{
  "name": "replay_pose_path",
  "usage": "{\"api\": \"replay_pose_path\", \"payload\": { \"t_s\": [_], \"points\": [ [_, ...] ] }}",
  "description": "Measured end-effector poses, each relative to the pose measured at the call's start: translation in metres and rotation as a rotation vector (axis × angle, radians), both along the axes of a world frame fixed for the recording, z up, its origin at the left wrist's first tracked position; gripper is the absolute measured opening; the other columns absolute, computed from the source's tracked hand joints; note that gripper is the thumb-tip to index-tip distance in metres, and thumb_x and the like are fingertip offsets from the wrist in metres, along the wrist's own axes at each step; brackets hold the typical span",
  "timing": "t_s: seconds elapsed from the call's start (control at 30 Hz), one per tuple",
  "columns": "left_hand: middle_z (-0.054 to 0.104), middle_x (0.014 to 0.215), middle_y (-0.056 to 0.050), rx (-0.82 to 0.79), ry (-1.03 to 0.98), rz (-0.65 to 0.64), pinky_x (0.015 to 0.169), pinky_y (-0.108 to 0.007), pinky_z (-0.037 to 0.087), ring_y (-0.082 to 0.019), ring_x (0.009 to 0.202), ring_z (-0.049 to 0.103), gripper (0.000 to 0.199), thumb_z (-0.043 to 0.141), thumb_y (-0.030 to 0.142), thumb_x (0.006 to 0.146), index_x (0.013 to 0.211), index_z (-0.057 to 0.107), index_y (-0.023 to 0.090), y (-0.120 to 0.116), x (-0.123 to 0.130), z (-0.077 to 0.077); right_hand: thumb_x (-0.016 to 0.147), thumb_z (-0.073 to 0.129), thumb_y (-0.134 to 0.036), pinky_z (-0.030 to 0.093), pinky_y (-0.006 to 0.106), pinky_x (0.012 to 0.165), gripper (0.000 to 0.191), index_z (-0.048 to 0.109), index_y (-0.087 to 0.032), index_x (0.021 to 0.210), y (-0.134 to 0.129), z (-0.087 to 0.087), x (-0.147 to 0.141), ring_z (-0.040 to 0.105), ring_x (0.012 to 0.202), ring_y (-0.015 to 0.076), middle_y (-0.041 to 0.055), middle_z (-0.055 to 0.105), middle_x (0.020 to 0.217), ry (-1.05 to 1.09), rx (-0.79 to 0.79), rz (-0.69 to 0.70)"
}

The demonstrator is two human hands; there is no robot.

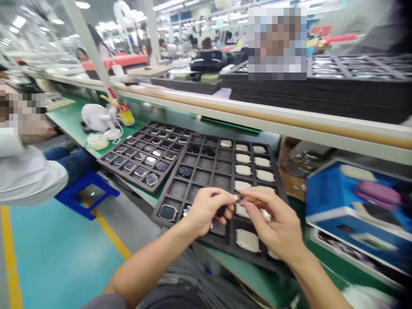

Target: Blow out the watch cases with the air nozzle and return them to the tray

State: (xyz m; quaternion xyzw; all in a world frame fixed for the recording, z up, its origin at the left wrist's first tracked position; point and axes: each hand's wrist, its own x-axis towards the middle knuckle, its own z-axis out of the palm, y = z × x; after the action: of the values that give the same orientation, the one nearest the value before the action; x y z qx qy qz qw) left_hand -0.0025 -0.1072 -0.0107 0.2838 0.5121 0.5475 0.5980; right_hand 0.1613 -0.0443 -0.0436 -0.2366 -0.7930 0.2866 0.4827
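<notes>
My left hand [210,210] and my right hand [273,216] meet over a black foam tray [201,176], fingertips almost touching. Thumb and fingers of the left are closed on a small dark piece, mostly hidden, with a bright spot at its tip. The right pinches at the same spot; what it holds is too small to make out. In the tray's right columns lie several cream-coloured watch-shaped pieces [247,240]. Its left part holds dark watch faces, one being a square watch face [168,212] at the near corner.
To the left, a second foam tray [144,171] holds several watch faces. A white fan [99,118] and tape roll [97,141] stand beyond it. On the right is a blue box [350,206] with pieces on top. A shelf rail [225,103] crosses behind. A person sits left, near a blue stool [88,191].
</notes>
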Motion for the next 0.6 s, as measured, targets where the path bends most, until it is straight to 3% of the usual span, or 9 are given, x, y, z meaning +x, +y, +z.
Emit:
{"api": "replay_pose_path", "payload": {
  "t_s": [0.1, 0.2, 0.27, 0.47, 0.6],
  "points": [
    [0.057, 0.058, 0.001, -0.028, -0.032, -0.074, 0.037, -0.016, 0.034, -0.007, 0.046, 0.049, 0.025, 0.076, 0.037, 0.068, 0.063, 0.065, 0.015, 0.005, -0.003, 0.003, 0.093, 0.063, -0.015, 0.062, 0.039, 0.080, 0.018, 0.071, -0.028, 0.104, 0.004, 0.001, 0.000, 0.074, 0.096, 0.0227, 0.0064, 0.076, 0.102, 0.013, 0.154, 0.001],
    [0.057, 0.057, 0.001, -0.026, -0.037, -0.131, 0.037, -0.016, 0.035, -0.007, 0.046, 0.050, 0.027, 0.075, 0.038, 0.071, 0.064, 0.065, 0.014, 0.009, -0.003, 0.002, 0.096, 0.060, -0.017, 0.061, 0.039, 0.080, 0.013, 0.070, -0.026, 0.095, 0.007, 0.003, -0.001, 0.073, 0.092, 0.0218, 0.0061, 0.076, 0.096, -0.003, 0.125, -0.018],
    [0.059, 0.060, 0.001, -0.005, -0.005, -0.135, 0.037, -0.016, 0.036, -0.008, 0.047, 0.052, 0.029, 0.074, 0.041, 0.074, 0.067, 0.065, 0.014, 0.010, -0.001, 0.000, 0.097, 0.059, -0.023, 0.060, 0.035, 0.072, 0.011, 0.069, -0.024, 0.090, 0.006, 0.006, -0.002, 0.071, 0.084, 0.0199, 0.0061, 0.075, 0.091, -0.005, -0.007, -0.041],
    [0.064, 0.063, 0.000, 0.161, 0.254, 0.022, 0.043, -0.017, 0.046, -0.009, 0.051, 0.057, 0.028, 0.076, 0.041, 0.080, 0.082, 0.071, 0.013, 0.008, 0.006, -0.009, 0.089, 0.070, -0.048, 0.051, 0.023, 0.045, 0.030, 0.068, -0.019, 0.084, 0.001, 0.014, -0.005, 0.057, 0.049, 0.0118, -0.0013, 0.063, 0.060, 0.129, -0.665, 0.051],
    [0.065, 0.064, 0.000, 0.190, 0.302, 0.075, 0.043, -0.016, 0.047, -0.009, 0.051, 0.058, 0.023, 0.074, 0.036, 0.082, 0.081, 0.071, 0.014, 0.008, 0.007, -0.012, 0.082, 0.076, -0.053, 0.048, 0.020, 0.042, 0.037, 0.070, -0.016, 0.083, 0.003, 0.017, -0.005, 0.056, 0.048, 0.0103, -0.0010, 0.062, 0.057, 0.163, -0.811, 0.103]
  ]
}}
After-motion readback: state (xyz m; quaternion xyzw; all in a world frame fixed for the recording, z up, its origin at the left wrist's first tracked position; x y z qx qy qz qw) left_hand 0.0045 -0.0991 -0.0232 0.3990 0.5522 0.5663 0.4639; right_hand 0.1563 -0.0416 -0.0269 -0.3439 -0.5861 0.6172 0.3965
